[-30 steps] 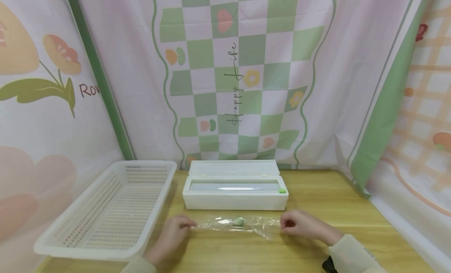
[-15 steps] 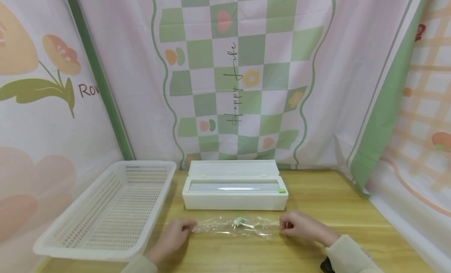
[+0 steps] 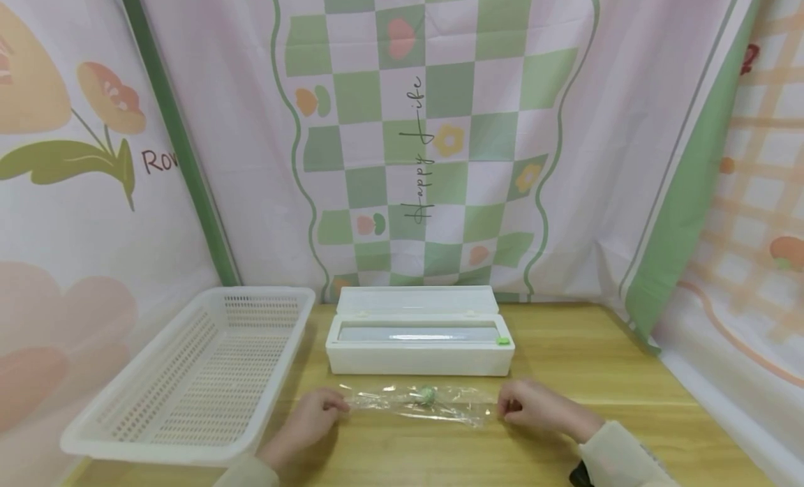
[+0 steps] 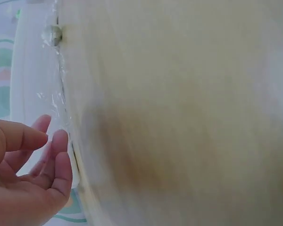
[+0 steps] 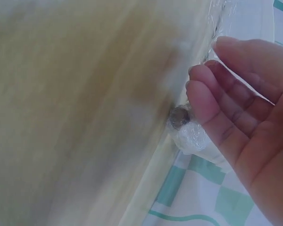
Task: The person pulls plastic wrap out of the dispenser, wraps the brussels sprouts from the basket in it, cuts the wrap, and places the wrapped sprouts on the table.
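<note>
A crumpled strip of clear cling film point(image 3: 389, 398) lies across the table in front of the box, wrapped around a small pale green lump point(image 3: 428, 396) whose kind I cannot make out. At the strip's left end is my left hand point(image 3: 312, 418), its thumb and loosely curved fingers apart with nothing between them in the left wrist view. My right hand point(image 3: 541, 407) stands just beyond the right end. In the right wrist view its thumb is clear of the bent fingers point(image 5: 205, 101) and no film shows between them.
Behind the film stands a white cling film box point(image 3: 419, 361) with its lid point(image 3: 417, 300) raised, a roll point(image 3: 417, 333) inside and a green slider point(image 3: 503, 341) at its right. A white perforated basket point(image 3: 157, 453) stands at the left. Patterned cloth point(image 3: 440, 138) hangs behind the wooden table point(image 3: 565, 347).
Both hands have let go of the film's ends, which they pinched earlier. The strip has shifted and settled slightly on the table. Box and basket have not moved.
</note>
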{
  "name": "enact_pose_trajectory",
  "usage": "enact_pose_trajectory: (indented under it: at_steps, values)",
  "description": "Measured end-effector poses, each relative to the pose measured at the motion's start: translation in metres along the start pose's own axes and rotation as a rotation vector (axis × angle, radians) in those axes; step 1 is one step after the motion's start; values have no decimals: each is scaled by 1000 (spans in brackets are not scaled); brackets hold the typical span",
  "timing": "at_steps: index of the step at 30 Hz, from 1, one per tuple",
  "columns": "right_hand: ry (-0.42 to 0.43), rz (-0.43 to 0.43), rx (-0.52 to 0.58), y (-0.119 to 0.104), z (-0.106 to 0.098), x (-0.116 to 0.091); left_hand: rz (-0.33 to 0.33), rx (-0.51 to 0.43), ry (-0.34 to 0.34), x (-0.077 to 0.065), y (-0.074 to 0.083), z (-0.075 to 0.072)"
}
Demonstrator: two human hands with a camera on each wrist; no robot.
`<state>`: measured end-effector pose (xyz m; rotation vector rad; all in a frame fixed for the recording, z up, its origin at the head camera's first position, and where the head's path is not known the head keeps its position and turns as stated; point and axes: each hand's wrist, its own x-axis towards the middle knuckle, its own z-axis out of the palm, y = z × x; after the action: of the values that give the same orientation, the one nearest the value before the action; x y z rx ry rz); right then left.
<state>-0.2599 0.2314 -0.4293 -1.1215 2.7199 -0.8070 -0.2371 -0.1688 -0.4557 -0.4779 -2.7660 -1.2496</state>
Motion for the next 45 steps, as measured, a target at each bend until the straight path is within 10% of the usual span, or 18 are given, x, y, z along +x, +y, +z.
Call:
enact_pose_trajectory:
  at_steps: [11,30,45]
  values:
    - [-10,11,-12,-3,-1,-1,-230,-423,2,-1,6,0]
    - [228,55,-54,-22,1,29,18,-147,-11,28,33,28]
    - [143,-19,-28,-45,34,68,261,127,-63,53,53,66]
